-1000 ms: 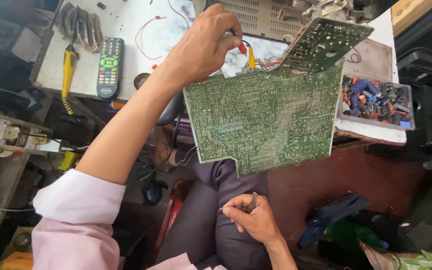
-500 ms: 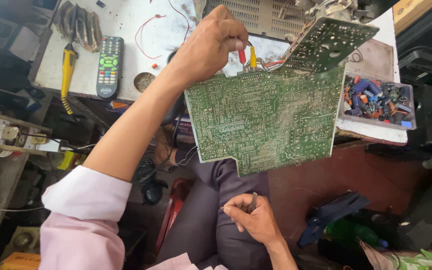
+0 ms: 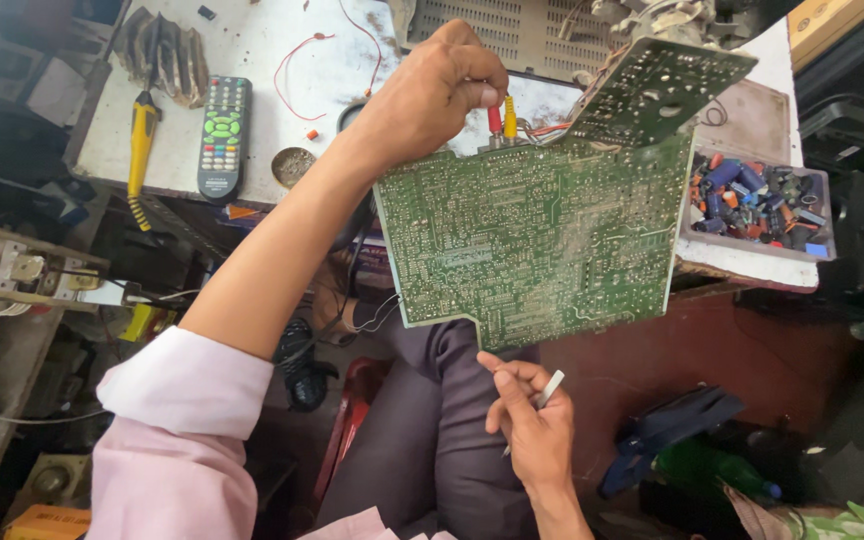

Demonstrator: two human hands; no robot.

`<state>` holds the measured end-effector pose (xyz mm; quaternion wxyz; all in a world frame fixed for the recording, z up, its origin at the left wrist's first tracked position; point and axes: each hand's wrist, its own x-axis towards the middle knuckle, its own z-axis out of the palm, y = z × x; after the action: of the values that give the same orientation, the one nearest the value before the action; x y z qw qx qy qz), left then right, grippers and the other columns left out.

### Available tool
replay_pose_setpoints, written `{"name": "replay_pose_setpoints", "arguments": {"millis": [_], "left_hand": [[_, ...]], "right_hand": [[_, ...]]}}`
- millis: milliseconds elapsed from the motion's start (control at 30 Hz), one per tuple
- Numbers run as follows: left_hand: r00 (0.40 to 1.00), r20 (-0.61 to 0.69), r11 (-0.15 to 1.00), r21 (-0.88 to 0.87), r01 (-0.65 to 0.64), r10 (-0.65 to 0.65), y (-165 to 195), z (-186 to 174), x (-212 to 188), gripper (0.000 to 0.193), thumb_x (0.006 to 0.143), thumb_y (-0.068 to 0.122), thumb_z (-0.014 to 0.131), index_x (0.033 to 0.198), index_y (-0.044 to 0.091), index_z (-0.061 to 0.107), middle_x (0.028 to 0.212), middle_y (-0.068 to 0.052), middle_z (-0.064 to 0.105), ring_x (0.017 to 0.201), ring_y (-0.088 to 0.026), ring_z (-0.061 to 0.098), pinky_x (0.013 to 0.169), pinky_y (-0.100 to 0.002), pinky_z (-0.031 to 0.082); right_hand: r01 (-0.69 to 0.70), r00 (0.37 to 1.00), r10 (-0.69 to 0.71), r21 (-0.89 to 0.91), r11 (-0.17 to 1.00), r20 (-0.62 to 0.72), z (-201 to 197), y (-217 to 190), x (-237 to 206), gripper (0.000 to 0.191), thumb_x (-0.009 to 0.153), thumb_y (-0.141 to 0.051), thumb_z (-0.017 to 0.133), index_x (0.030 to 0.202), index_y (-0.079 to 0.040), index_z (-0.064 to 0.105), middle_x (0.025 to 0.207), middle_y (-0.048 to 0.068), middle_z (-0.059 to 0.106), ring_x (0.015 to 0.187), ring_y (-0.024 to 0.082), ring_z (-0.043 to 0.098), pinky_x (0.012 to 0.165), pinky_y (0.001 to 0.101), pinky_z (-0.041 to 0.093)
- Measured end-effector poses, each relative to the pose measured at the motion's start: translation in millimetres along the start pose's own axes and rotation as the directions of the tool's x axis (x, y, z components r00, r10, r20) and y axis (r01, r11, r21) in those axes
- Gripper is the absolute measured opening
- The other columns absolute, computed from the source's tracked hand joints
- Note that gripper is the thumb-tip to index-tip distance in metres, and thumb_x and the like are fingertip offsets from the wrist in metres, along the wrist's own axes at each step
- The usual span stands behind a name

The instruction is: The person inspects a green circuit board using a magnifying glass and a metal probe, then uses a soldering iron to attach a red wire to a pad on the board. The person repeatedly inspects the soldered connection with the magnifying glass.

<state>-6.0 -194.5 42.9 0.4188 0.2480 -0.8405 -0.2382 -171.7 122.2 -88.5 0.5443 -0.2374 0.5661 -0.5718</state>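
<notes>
Green circuit board (image 3: 537, 240), solder side up, held over the lap near the bench's (image 3: 252, 60) edge; left hand (image 3: 432, 95) clamped on its far-left corner by red and yellow plugs (image 3: 502, 118). Right hand (image 3: 532, 425) below, fingers pinched on a thin white tool (image 3: 549, 388). Probably light, stiff, fragile; best gripped by bare edges.

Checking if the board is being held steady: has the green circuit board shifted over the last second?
No. The green circuit board keeps its place against the tray of parts and the remote.
</notes>
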Motion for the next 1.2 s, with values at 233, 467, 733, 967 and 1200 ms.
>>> {"name": "replay_pose_setpoints", "arguments": {"millis": [233, 467, 733, 967, 1200], "left_hand": [[0.995, 0.097, 0.998, -0.053, 0.032, -0.027, -14, 0, 2, 0.008, 0.092, 0.008, 0.073, 0.100, 0.007, 0.074, 0.100, -0.013, 0.069, 0.097, -0.030, 0.067, 0.085, -0.040, 0.052], [0.982, 0.095, 0.985, -0.059, -0.160, 0.165, -38, 12, 13, 0.011, 0.086, 0.012, 0.077, 0.093, 0.004, 0.073, 0.093, -0.014, 0.071, 0.095, -0.036, 0.066, 0.083, -0.044, 0.051], [0.992, 0.110, 0.993, -0.103, -0.057, 0.068, -34, 13, 18, 0.013, 0.084, 0.012, 0.076, 0.088, 0.001, 0.071, 0.088, -0.015, 0.071, 0.085, -0.034, 0.070, 0.074, -0.042, 0.053], [0.986, 0.138, 0.995, -0.010, -0.098, 0.098, -41, 10, 19, 0.019, 0.080, 0.016, 0.084, 0.087, 0.001, 0.075, 0.087, -0.019, 0.070, 0.085, -0.038, 0.068, 0.074, -0.045, 0.052], [0.993, -0.007, 0.987, 0.110, -0.115, 0.116, -6, -4, -3, 0.013, 0.084, 0.013, 0.081, 0.093, 0.004, 0.080, 0.099, -0.015, 0.067, 0.095, -0.036, 0.065, 0.081, -0.045, 0.051]], "right_hand": [[0.044, 0.968, -0.063, -0.082, 0.996, -0.245, -13, 11, 4, 0.016, 0.098, -0.014, 0.068, 0.104, 0.002, 0.068, 0.109, 0.026, 0.074, 0.050, 0.011, 0.058, 0.038, 0.0216, 0.030], [0.062, 0.953, -0.060, -0.002, 0.998, -0.296, -43, 17, 19, 0.012, 0.097, -0.016, 0.065, 0.100, -0.005, 0.064, 0.123, 0.009, 0.075, 0.051, 0.013, 0.063, 0.035, 0.0212, 0.029], [0.155, 0.930, -0.168, -0.065, 0.986, -0.327, -22, 29, 28, 0.012, 0.101, -0.014, 0.069, 0.105, -0.003, 0.065, 0.085, 0.009, 0.065, 0.044, 0.011, 0.048, 0.035, 0.0250, 0.028], [0.158, 0.948, -0.157, -0.016, 0.987, -0.277, -13, 8, 18, 0.015, 0.098, -0.016, 0.066, 0.105, -0.003, 0.064, 0.065, -0.002, 0.054, 0.040, 0.006, 0.042, 0.035, 0.0233, 0.028], [0.093, 0.960, -0.135, -0.174, 0.980, -0.247, -9, -10, 7, 0.018, 0.097, -0.013, 0.066, 0.107, 0.002, 0.065, 0.104, 0.002, 0.070, 0.046, 0.012, 0.059, 0.035, 0.0246, 0.031]]}}
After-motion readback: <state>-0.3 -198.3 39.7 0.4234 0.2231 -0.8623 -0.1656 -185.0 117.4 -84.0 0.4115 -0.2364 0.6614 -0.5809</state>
